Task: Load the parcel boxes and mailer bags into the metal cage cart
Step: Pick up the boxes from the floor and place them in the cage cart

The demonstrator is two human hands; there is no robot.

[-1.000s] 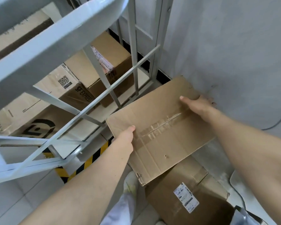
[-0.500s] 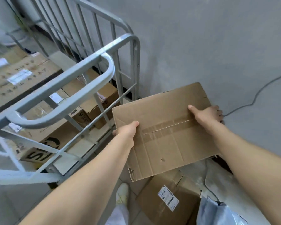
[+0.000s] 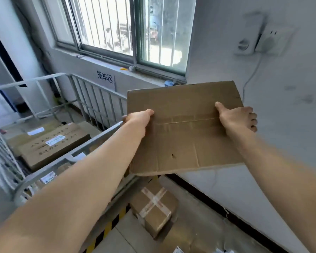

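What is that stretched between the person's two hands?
In the head view, a flat brown cardboard box spans from the left hand to the right hand; each grips one side edge.

- The left hand [image 3: 138, 118] shows only its thumb and knuckles; its fingers are hidden behind the cardboard box [image 3: 184, 128].
- At nine o'clock, the metal cage cart [image 3: 98, 137] is cut by the frame edge and crossed by the left forearm.
- Labels on the parcel boxes [image 3: 51, 143] inside are too blurred to read.
- At five o'clock, pale wrapped items [image 3: 220, 251] are cut off at the bottom edge.
- At two o'clock, the wall socket [image 3: 274, 40] is smeared.
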